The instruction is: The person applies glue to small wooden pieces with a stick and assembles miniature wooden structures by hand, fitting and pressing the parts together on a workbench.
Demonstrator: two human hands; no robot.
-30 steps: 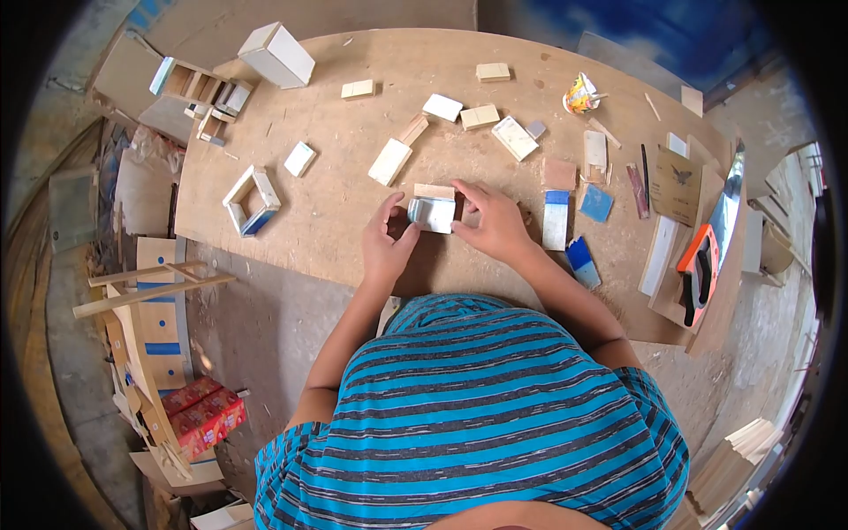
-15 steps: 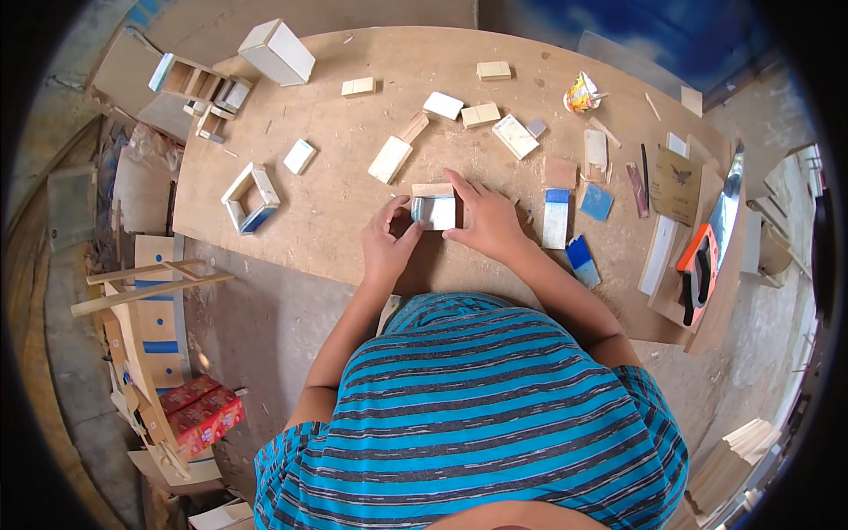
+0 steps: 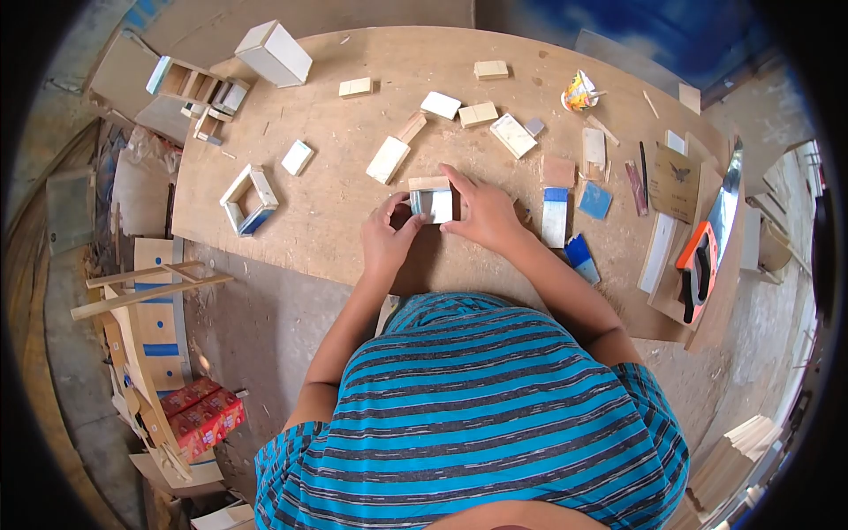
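Between my two hands is a small wooden block [image 3: 435,207], white on its front with a blue-grey left part and a bare wood strip along its far side. My left hand [image 3: 387,237] grips its left end, with the thumb at the near left corner and the fingers curled beside it. From the right, my right hand [image 3: 481,210] holds the other end, the index finger reaching to the far corner and the thumb at the near one. Just beyond lies a white-faced block [image 3: 388,160] touching a narrow wood piece [image 3: 412,127].
Several loose blocks lie on the wooden table [image 3: 327,203]. A hexagonal wooden frame [image 3: 248,200] sits at left, a tall white box [image 3: 274,55] at far left. To the right are a blue-tipped strip [image 3: 555,217], a paper cup [image 3: 579,92], sandpaper [image 3: 674,183] and a handsaw [image 3: 711,238].
Both hands have shifted slightly away from my body with the block, which looks a little raised or tilted. The other pieces on the table appear unmoved.
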